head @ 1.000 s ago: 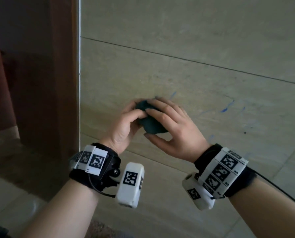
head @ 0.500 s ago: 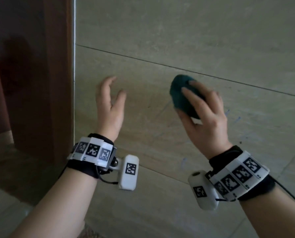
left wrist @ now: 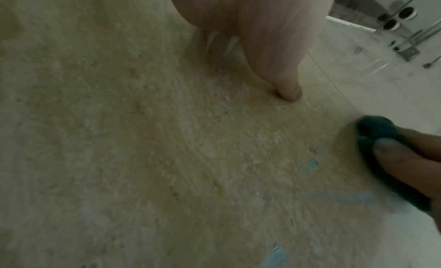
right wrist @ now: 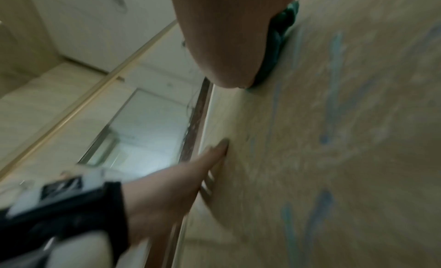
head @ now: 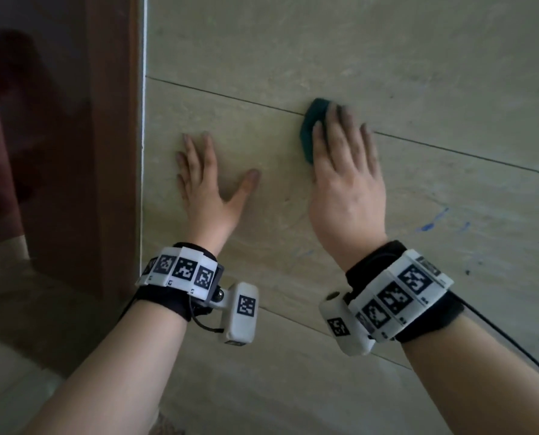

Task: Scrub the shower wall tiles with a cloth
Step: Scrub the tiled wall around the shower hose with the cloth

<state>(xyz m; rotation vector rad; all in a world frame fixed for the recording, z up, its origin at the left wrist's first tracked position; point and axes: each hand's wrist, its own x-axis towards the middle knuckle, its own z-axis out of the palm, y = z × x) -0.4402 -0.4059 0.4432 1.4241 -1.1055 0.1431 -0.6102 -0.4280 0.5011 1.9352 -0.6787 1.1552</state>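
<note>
Cloth point(head: 312, 130), dark teal wad, flat on beige matte tiles point(head: 418, 73)

Beige tiled wall point(head: 387, 58) w/ dark grout lines is bearing blue streaks point(head: 431, 222) at lower right. A green cloth point(head: 312, 127) is lying pressed against it on a grout line, w/ the left hand point(head: 205, 186) resting flat beside.

wall: beige tiles point(head: 387, 51), dark grout | left: brown door frame point(head: 111, 152) | light: dim
</note>
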